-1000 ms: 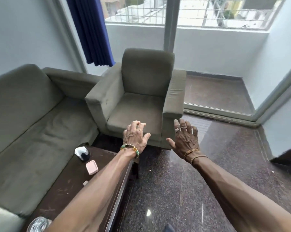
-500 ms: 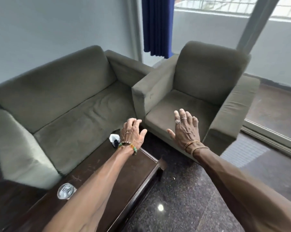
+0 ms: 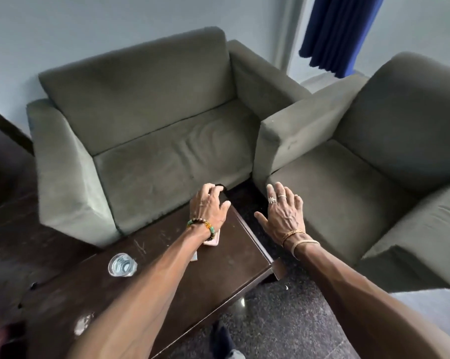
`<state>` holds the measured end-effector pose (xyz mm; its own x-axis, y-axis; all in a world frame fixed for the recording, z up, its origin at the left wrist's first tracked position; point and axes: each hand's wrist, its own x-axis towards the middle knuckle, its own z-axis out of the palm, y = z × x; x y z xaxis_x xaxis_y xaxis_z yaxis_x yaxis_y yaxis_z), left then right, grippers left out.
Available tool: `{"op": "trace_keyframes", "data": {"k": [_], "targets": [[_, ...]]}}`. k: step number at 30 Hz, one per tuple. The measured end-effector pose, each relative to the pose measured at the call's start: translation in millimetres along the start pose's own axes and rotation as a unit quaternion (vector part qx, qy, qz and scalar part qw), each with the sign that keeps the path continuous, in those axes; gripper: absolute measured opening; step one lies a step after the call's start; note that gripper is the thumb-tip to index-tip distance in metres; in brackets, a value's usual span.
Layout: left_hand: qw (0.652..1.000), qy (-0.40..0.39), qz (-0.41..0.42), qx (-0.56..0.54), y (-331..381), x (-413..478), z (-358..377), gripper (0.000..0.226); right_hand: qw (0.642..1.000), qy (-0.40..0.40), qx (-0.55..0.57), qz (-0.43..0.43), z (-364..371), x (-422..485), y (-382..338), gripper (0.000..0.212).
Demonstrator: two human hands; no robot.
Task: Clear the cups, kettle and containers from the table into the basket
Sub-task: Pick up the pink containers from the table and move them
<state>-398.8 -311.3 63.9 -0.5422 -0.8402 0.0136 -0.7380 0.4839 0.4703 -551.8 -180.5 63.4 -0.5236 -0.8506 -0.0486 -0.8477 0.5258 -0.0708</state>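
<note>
- No text, label, brand, number or sign can be read anywhere in view.
- The flat pink item (image 3: 214, 240) on the tabletop (image 3: 226, 263), just under the wrist of the left hand (image 3: 208, 207), is mostly hidden, so no print can be made out.

Left hand (image 3: 209, 206) reaches out loosely curled, right hand (image 3: 283, 216) splayed.

Both forearms are bare. The left hand (image 3: 209, 208) wears a thin ring (image 3: 201, 204) on one finger, and its wrist carries a beaded bracelet (image 3: 203, 225) of green, amber and brown beads. The right hand (image 3: 283, 216) bears an ornate silver ring (image 3: 272, 200) with a plain band (image 3: 282, 196) at its 2 o'clock. Its wrist has a patterned gold bangle (image 3: 292, 234), with a plain pale bangle (image 3: 305, 244) at 4 o'clock. A dark shoe (image 3: 221, 338) shows at 6 o'clock.
</note>
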Motion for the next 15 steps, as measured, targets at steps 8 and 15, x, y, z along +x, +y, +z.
{"op": "trace_keyframes", "data": {"k": [8,15], "targets": [[0.994,0.012,-0.108,-0.015,-60,24,6,0.043,0.994,-0.05,0.023,-0.089,32,72,-61,0.086],[0.967,0.006,-0.232,-0.109,-116,13,75,0.041,0.979,-0.132,0.039,-0.149,126,89,-90,0.08]]}}
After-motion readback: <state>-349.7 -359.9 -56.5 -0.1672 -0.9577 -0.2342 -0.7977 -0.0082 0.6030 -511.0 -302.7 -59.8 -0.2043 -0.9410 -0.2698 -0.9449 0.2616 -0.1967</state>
